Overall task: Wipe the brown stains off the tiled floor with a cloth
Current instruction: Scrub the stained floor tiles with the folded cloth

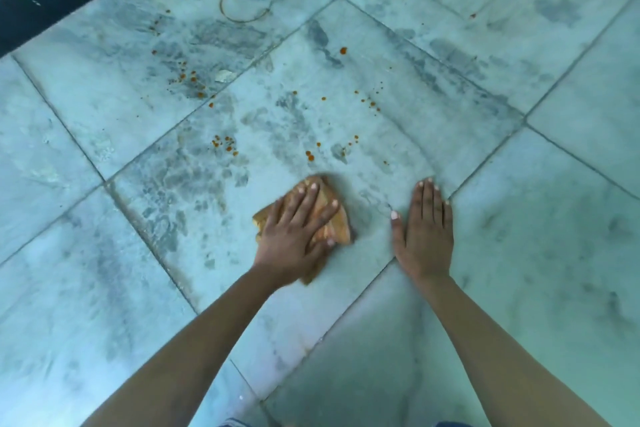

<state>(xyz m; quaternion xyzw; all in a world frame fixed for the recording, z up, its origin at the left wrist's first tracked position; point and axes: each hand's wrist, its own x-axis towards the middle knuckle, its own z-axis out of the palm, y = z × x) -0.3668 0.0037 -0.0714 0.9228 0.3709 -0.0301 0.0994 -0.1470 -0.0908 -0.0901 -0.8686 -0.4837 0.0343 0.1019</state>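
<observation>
The tiled floor (519,253) is pale, grey-veined stone in large square slabs with thin dark joints. It looks hard and smooth and is smeared with dull, damp-looking streaks, so it is probably slick under a palm.

The right hand (427,229) lies flat on bare tile with its fingers straight and together, apparently as a brace. The left hand (294,229) presses down with spread, straight fingers on a tan cloth (341,227) lying just beside the right hand.

The cloth is folded, soft and light. It should slide best under a flat palm rather than pinched.

A thin brown ring (221,7) lies far ahead, and rusty droplets (309,155) sit just beyond the cloth.
</observation>
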